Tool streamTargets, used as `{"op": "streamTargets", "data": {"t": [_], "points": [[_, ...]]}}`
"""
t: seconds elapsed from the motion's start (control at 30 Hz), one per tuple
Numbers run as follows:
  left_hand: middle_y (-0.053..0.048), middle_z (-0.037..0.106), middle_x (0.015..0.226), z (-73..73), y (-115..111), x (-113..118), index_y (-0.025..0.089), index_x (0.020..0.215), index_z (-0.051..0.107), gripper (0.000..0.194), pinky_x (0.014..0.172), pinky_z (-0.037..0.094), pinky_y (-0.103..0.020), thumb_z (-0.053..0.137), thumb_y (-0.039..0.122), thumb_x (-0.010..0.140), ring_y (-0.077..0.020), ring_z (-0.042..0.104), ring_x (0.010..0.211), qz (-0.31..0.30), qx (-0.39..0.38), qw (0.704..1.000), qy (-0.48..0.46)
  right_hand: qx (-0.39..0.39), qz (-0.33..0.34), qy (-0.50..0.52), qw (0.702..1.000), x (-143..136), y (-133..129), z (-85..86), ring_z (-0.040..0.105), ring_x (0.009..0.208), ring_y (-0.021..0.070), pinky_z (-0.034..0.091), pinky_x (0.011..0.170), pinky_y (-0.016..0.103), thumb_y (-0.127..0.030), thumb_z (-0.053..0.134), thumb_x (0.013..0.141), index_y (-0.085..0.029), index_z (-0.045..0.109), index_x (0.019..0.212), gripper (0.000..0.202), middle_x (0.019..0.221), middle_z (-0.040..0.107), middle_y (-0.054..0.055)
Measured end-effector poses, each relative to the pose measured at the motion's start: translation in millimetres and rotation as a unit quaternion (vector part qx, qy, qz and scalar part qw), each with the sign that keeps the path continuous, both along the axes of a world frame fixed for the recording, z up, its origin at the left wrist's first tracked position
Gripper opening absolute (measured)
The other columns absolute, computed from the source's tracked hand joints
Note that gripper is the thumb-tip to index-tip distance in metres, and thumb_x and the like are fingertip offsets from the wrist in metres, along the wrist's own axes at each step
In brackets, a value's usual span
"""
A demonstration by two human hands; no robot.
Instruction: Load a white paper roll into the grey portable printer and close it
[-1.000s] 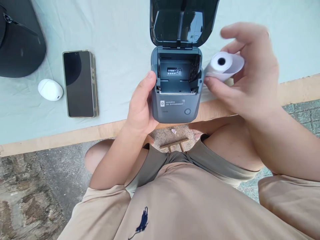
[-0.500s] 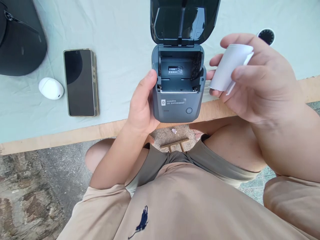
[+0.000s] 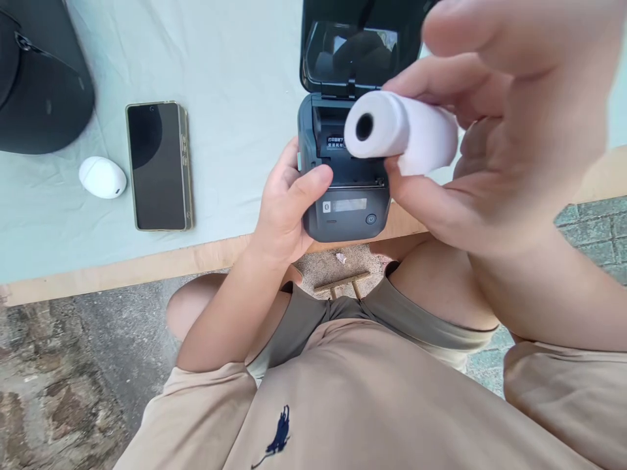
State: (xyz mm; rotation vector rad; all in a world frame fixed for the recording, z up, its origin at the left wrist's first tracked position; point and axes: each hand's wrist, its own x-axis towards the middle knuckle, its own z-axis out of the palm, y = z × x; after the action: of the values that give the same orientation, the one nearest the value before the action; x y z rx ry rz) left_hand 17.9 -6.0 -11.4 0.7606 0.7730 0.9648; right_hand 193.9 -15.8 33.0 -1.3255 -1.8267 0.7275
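A dark grey printer (image 3: 337,222) with its black lid (image 3: 360,49) raised sits near the table's front edge, its inner compartment uncovered. My left hand (image 3: 289,205) grips the printer's left side, thumb on its front rim. A white paper roll (image 3: 431,134) with a dark core hole facing left is held in my right hand (image 3: 494,137), between thumb and fingers. The roll is above the right part of the compartment and hides some of it and part of the label inside. Whether the roll touches the printer is unclear.
On the cloth-covered table (image 3: 235,117) a phone (image 3: 159,166) lies left of the printer, with a white earbud case (image 3: 102,177) beside it. A black bag (image 3: 44,78) stands at the far left. The wooden table edge (image 3: 122,271) runs in front of my knees.
My right hand has moved left and closer to the camera, bringing the roll over the printer and turning its end into view. My left thumb has shifted onto the printer's front.
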Motion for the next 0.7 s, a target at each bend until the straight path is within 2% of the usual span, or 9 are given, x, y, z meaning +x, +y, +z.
{"op": "streamTargets", "data": {"t": [0.1, 0.2, 0.4, 0.47, 0.57, 0.7], "points": [[-0.001, 0.068, 0.097, -0.1, -2.7, 0.9, 0.024, 0.107, 0.053, 0.03, 0.098, 0.052, -0.034, 0.061, 0.031, 0.079, -0.0239, 0.056, 0.123, 0.003, 0.016, 1.0, -0.004, 0.088, -0.017, -0.115, 0.989, -5.2, -1.7, 3.6, 0.059, 0.108, 0.02, 0.051, 0.086, 0.035, -0.018, 0.055, 0.069, -0.027, 0.051, 0.108, 0.041, 0.112, 0.057, 0.0], [-0.002, 0.067, 0.097, 0.0, -4.0, 1.2, 0.023, 0.106, 0.053, 0.027, 0.096, 0.053, -0.032, 0.061, 0.028, 0.081, -0.0235, 0.057, 0.122, 0.002, 0.02, 0.999, -0.026, 0.124, -0.025, -0.223, 0.967, -7.1, -1.9, 2.0, 0.062, 0.104, 0.0213, 0.049, 0.077, 0.035, -0.019, 0.056, 0.07, -0.022, 0.051, 0.103, 0.033, 0.11, 0.059, 0.003], [-0.001, 0.064, 0.097, -1.7, -3.6, -0.4, 0.022, 0.106, 0.053, 0.027, 0.09, 0.056, -0.032, 0.062, 0.027, 0.08, -0.0233, 0.063, 0.112, -0.01, 0.019, 0.998, -0.054, 0.17, -0.018, -0.233, 0.957, -10.5, 3.3, -8.5, 0.064, 0.102, 0.0195, 0.048, 0.084, 0.038, -0.012, 0.055, 0.075, -0.024, 0.054, 0.088, 0.018, 0.11, 0.067, -0.006], [-0.001, 0.064, 0.095, -1.9, -3.6, -0.7, 0.022, 0.105, 0.054, 0.027, 0.091, 0.056, -0.033, 0.062, 0.026, 0.08, -0.0229, 0.064, 0.11, -0.011, 0.019, 0.998, -0.06, 0.188, -0.017, -0.231, 0.954, -9.6, 4.4, -10.1, 0.063, 0.1, 0.0202, 0.047, 0.083, 0.039, -0.015, 0.053, 0.077, -0.024, 0.056, 0.084, 0.012, 0.105, 0.067, -0.005], [-0.001, 0.064, 0.095, -1.7, -3.9, -1.0, 0.023, 0.105, 0.054, 0.026, 0.091, 0.055, -0.033, 0.062, 0.03, 0.081, -0.0229, 0.062, 0.113, -0.009, 0.019, 0.998, -0.054, 0.249, -0.018, -0.222, 0.942, -7.5, 3.3, -12.6, 0.061, 0.085, 0.019, 0.045, 0.075, 0.037, -0.019, 0.052, 0.079, -0.025, 0.057, 0.085, 0.01, 0.091, 0.065, -0.001], [-0.003, 0.065, 0.098, -1.7, -4.1, -1.9, 0.024, 0.107, 0.054, 0.036, 0.09, 0.054, -0.034, 0.065, 0.041, 0.078, -0.0244, 0.061, 0.113, -0.008, 0.032, 0.999, -0.035, 0.304, 0.055, -0.204, 0.929, -6.3, -0.7, -17.9, 0.06, 0.083, 0.0179, 0.045, 0.072, 0.036, -0.023, 0.059, 0.078, -0.025, 0.056, 0.087, 0.009, 0.084, 0.065, -0.002]]}}
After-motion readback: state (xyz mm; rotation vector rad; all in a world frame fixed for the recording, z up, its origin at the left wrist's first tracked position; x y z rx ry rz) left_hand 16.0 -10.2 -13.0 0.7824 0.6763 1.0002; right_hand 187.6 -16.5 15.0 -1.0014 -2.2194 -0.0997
